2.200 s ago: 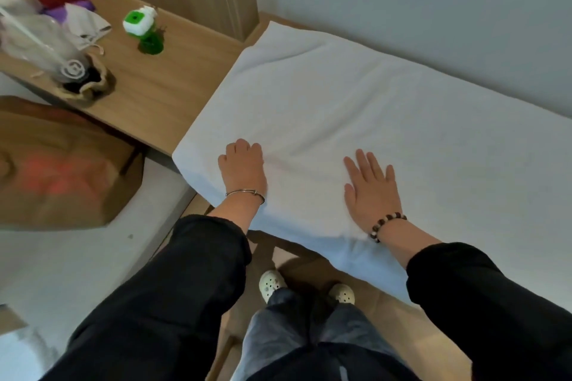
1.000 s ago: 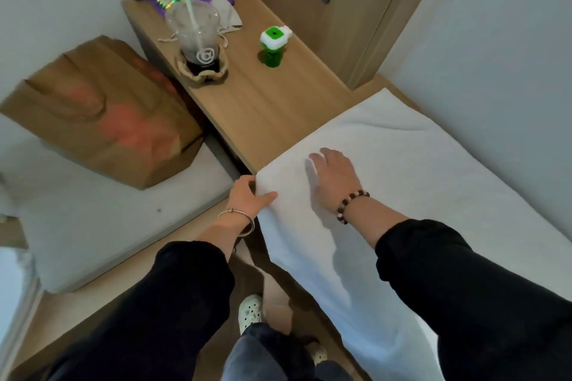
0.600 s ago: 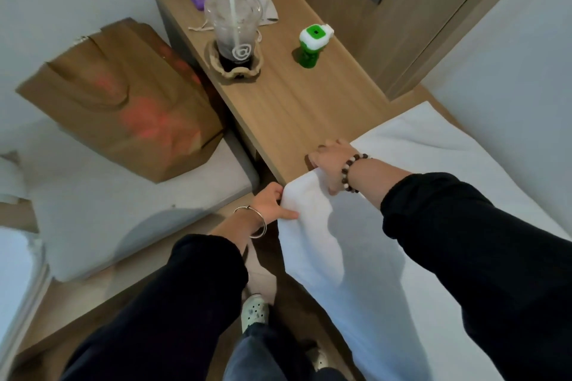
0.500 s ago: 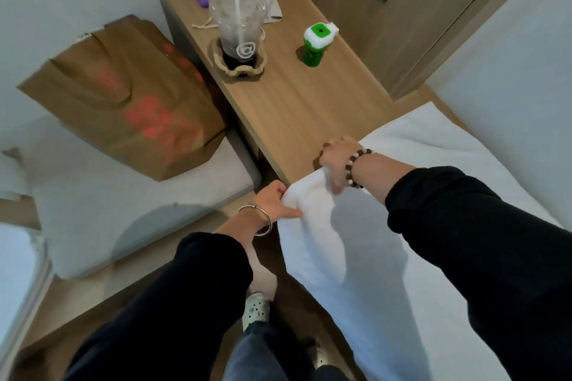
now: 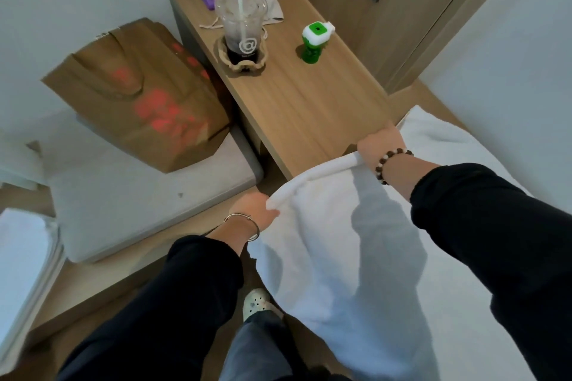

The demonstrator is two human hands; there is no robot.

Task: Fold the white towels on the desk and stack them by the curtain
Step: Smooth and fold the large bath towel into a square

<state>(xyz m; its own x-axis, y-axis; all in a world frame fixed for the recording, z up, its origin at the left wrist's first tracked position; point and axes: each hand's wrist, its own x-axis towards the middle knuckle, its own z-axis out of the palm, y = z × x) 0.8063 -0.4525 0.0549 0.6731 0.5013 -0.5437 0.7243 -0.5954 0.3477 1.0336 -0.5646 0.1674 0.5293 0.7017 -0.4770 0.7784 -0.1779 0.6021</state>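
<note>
A large white towel (image 5: pixel 340 250) lies spread over the wooden desk (image 5: pixel 303 108) on the right and hangs over its front edge. Its left end is lifted off the desk. My left hand (image 5: pixel 255 210) pinches the near corner of that end at the desk's front. My right hand (image 5: pixel 379 145) grips the far corner, a little above the desktop. The edge between both hands is stretched into a rolled white band. My right forearm in a black sleeve crosses over the towel.
On the desk's far left stand a plastic cup with a straw (image 5: pixel 241 31) and a small green bottle (image 5: pixel 314 43). A brown paper bag (image 5: pixel 139 96) leans on a grey cushion (image 5: pixel 148 195) to the left. A white wall (image 5: pixel 510 56) runs along the desk's right.
Both hands left the towel's flat surface and moved to its left end. They took hold of its two corners and raised that end off the desk.
</note>
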